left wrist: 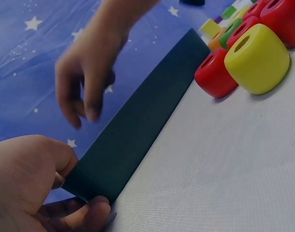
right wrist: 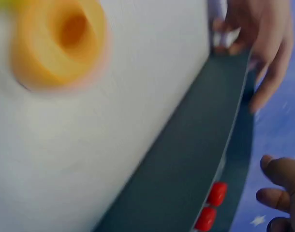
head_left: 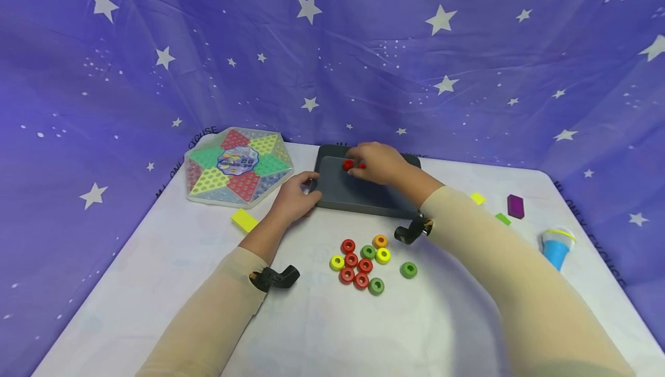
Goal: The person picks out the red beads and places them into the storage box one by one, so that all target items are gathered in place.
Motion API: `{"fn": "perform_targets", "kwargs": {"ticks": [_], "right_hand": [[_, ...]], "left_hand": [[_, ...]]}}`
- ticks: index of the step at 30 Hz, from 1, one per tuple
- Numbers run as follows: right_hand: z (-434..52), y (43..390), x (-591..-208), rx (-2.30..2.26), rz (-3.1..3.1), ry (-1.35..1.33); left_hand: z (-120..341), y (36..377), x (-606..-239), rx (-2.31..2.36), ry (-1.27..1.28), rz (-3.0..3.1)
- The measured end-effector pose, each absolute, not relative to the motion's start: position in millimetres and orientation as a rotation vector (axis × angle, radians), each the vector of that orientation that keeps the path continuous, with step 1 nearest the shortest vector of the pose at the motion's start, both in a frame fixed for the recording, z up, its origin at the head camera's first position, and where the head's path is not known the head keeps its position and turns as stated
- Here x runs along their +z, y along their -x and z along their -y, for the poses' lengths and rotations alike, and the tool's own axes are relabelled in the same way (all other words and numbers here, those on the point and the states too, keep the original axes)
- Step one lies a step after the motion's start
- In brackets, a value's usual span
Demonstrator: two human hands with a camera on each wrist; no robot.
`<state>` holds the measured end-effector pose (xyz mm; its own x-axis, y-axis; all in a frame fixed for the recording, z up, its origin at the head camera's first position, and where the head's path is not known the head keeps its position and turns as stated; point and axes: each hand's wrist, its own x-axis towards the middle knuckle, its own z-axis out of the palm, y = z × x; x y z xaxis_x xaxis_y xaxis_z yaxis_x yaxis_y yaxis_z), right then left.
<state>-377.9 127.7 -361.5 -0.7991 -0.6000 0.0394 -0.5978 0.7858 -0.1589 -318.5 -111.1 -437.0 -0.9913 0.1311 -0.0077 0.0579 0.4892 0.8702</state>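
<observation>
A dark grey tray (head_left: 358, 195) lies at the back middle of the white table. My left hand (head_left: 296, 197) grips its near left corner, thumb on the outer wall (left wrist: 133, 130). My right hand (head_left: 371, 160) hovers over the tray's far left part with fingers loosely bent (left wrist: 82, 87) and nothing in them. Two red rings (head_left: 349, 164) lie in the tray just beside those fingertips (right wrist: 278, 174); in the right wrist view the red rings (right wrist: 211, 205) are apart from the fingers. Several red, yellow, green and orange rings (head_left: 358, 264) are clustered on the table in front of the tray.
A hexagonal checkers board (head_left: 239, 166) lies left of the tray, a yellow block (head_left: 244, 221) in front of it. At the right lie small yellow (head_left: 477, 198), green (head_left: 502, 219) and purple (head_left: 515, 206) blocks and a blue-white toy (head_left: 556, 247). Starry purple cloth hangs all round.
</observation>
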Motion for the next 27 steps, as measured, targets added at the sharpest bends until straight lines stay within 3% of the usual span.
{"fn": "perform_targets", "kwargs": {"ticks": [6, 13, 19, 27], "right_hand": [[-140, 312, -355, -0.533, -2.831, 1.312], [-148, 246, -371, -0.534, -2.682, 1.295], [-154, 218, -387, -0.382, -2.715, 1.353], [-157, 206, -395, -0.19, -2.739, 1.419]], "left_hand": [[113, 319, -434, 1.528, -0.16, -2.662], [114, 320, -434, 1.519, -0.158, -2.679], [112, 318, -434, 1.504, -0.149, -2.678], [108, 317, -436, 1.518, -0.153, -2.654]]}}
